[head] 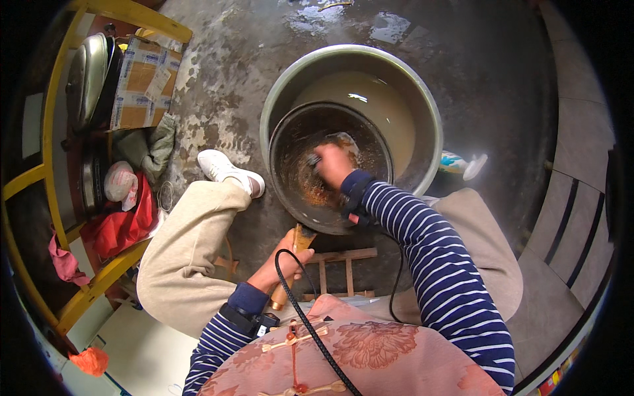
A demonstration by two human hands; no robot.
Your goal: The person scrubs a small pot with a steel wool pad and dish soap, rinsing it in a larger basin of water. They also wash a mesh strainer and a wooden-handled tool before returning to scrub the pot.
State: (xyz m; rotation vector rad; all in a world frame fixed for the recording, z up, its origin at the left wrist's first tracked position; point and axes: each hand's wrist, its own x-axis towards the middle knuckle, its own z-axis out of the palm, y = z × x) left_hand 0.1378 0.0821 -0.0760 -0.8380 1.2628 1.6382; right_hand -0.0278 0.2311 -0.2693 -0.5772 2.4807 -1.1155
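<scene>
My left hand (283, 260) grips the wooden handle (303, 239) of a dark metal wok (293, 133). The wok lies tilted over the near side of a large metal tub (431, 119), partly inside its rim. Cloudy brownish water (391, 111) stands in the tub. My right hand (335, 162) is down inside the wok, blurred by motion, with its fingers closed around a small grey scrubber (313, 159) that is mostly hidden. Brown residue (317, 195) and a wet, whitish patch (346, 141) show on the wok's inner surface.
A yellow-framed rack (49, 114) on the left holds a metal lid (94, 79), a taped cardboard box (146, 84) and a red bag (124, 220). A wooden stool frame (342, 256) is below the wok. Beside the tub lies a blue-and-white packet (451, 162). A black cable (317, 326) hangs before me.
</scene>
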